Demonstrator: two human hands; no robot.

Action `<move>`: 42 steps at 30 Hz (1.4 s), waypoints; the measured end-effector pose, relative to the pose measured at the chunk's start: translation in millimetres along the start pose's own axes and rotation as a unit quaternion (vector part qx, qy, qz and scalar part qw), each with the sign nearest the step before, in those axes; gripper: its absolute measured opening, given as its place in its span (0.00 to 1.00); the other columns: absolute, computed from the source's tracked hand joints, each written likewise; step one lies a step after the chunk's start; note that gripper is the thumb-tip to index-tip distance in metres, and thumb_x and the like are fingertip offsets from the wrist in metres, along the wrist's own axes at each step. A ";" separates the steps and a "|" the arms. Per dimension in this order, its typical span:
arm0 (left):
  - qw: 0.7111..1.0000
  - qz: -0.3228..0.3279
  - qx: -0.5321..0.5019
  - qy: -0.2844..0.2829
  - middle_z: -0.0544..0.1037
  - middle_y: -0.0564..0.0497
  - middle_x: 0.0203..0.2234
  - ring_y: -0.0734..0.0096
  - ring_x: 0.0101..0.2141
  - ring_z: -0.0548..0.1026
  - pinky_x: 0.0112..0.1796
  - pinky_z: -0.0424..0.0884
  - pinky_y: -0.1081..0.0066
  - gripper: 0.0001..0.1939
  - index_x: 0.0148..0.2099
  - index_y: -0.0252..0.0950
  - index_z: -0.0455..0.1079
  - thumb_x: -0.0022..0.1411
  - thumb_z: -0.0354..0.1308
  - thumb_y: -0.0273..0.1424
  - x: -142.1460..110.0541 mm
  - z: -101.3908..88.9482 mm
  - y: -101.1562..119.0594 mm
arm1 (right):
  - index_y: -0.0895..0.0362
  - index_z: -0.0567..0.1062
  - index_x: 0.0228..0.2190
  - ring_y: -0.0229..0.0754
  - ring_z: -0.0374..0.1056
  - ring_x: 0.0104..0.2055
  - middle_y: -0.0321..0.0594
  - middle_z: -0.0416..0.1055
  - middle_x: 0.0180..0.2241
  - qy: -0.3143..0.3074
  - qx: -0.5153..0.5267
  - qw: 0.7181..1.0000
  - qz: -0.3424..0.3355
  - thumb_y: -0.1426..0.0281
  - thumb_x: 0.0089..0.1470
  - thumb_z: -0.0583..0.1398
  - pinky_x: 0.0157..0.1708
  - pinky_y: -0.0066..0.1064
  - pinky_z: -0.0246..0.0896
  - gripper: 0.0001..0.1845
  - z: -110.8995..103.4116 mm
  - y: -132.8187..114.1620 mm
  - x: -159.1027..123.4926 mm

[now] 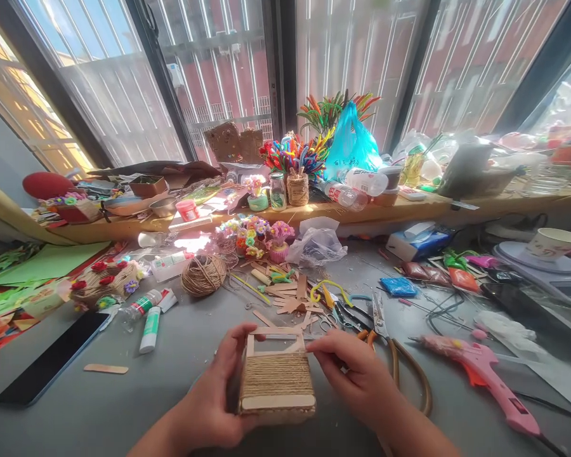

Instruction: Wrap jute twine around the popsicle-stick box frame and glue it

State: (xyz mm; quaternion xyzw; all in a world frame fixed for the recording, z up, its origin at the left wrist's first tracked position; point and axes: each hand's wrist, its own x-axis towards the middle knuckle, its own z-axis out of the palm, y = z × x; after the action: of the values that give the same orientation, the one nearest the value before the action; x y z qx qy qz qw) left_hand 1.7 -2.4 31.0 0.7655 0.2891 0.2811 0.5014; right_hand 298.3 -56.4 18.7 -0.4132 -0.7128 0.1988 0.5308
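A small craft-stick box (278, 376) wrapped in rows of twine sits low in the middle, with an open frame of flat wooden sticks at its top. My left hand (221, 387) is closed around its left side and underside. At the upper right of the stick frame, my right hand (356, 371) has its fingers curled in a pinch, fingertips against the frame's edge. Beyond the box lies a pile of loose craft sticks (292, 295). A ball of twine (203, 276) rests to the left of them.
Right of my hands lie large scissors (379, 314), pliers (347, 314) and a pink hot glue gun (485, 371). On the left are a black phone (52, 358), a glue stick (150, 330) and one loose craft stick (105, 368). A cluttered ledge (238, 219) runs along the windows.
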 end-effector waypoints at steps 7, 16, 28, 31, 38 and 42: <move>0.998 -0.016 0.053 -0.003 0.69 0.41 0.68 0.38 0.69 0.71 0.68 0.66 0.46 0.56 0.77 0.54 0.47 0.55 0.75 0.33 -8.9 -10.9 -12.0 | 0.51 0.84 0.49 0.44 0.74 0.33 0.41 0.81 0.36 -0.048 0.004 0.997 0.066 0.62 0.73 0.61 0.36 0.31 0.72 0.12 5.7 -0.2 -14.3; 0.972 -0.016 0.234 -0.028 0.57 0.46 0.79 0.35 0.76 0.59 0.75 0.57 0.40 0.65 0.82 0.59 0.43 0.54 0.77 0.29 -6.4 -26.3 41.0 | 0.50 0.82 0.53 0.47 0.73 0.36 0.43 0.80 0.41 0.019 0.065 0.994 0.085 0.43 0.47 0.79 0.38 0.33 0.76 0.39 31.9 18.3 -40.4; 0.957 -0.044 0.279 -0.067 0.70 0.43 0.74 0.28 0.72 0.65 0.72 0.62 0.37 0.61 0.79 0.53 0.63 0.48 0.86 0.44 41.0 -2.3 77.4 | 0.50 0.83 0.56 0.44 0.74 0.31 0.40 0.80 0.33 -0.045 0.027 0.999 0.007 0.50 0.70 0.67 0.36 0.33 0.76 0.23 8.4 2.7 -14.1; 0.990 -0.035 0.138 -0.025 0.64 0.43 0.76 0.30 0.73 0.64 0.72 0.63 0.41 0.61 0.82 0.53 0.56 0.55 0.80 0.57 27.6 -6.8 54.6 | 0.50 0.84 0.53 0.44 0.76 0.32 0.40 0.80 0.32 -0.024 0.015 0.999 -0.022 0.63 0.78 0.59 0.37 0.33 0.74 0.14 3.9 -1.3 -6.2; 0.998 -0.046 -0.022 0.027 0.60 0.36 0.77 0.28 0.76 0.57 0.72 0.60 0.42 0.70 0.84 0.47 0.46 0.52 0.76 0.65 2.8 5.8 3.6 | 0.51 0.84 0.47 0.46 0.77 0.34 0.42 0.81 0.34 -0.011 0.014 1.000 -0.001 0.71 0.75 0.57 0.36 0.31 0.74 0.14 3.5 2.6 -2.6; 0.999 -0.039 -0.007 0.011 0.64 0.36 0.75 0.32 0.73 0.65 0.72 0.60 0.43 0.65 0.81 0.47 0.50 0.53 0.78 0.60 -4.2 -1.6 -9.5 | 0.49 0.81 0.48 0.46 0.79 0.39 0.42 0.82 0.39 -0.015 0.017 0.999 0.025 0.73 0.74 0.57 0.41 0.31 0.75 0.13 4.4 2.0 -8.8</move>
State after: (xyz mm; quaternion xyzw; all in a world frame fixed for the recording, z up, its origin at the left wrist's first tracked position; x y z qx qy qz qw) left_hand -3.8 -1.3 22.1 0.7469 0.3220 0.2724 0.5140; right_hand 295.9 -61.6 10.5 -0.4186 -0.7068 0.2305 0.5215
